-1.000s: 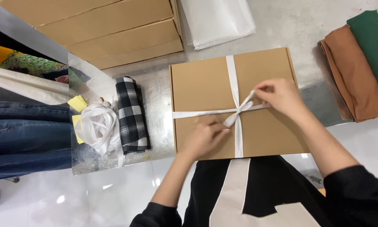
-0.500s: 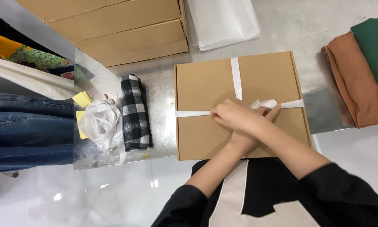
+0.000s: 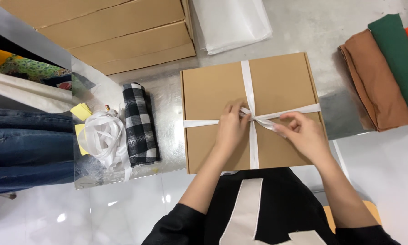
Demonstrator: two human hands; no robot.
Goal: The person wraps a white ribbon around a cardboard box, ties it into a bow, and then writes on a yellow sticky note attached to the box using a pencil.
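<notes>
Both my hands pinch the white ribbon (image 3: 248, 86) at its crossing atop the brown box (image 3: 285, 81), left hand (image 3: 231, 128) pressing, right hand (image 3: 304, 134) pulling; slackening could loosen the knot, I reckon.

Hands (image 3: 231, 129) on beribboned box (image 3: 281, 81)

Tan box (image 3: 285, 86), white ribbon (image 3: 248, 81), black-and-white checked cloth (image 3: 139, 124)

Matt brown cardboard box (image 3: 281, 86), smooth white ribbon (image 3: 248, 81), perhaps satin, shiny metal tabletop (image 3: 167, 118)
</notes>
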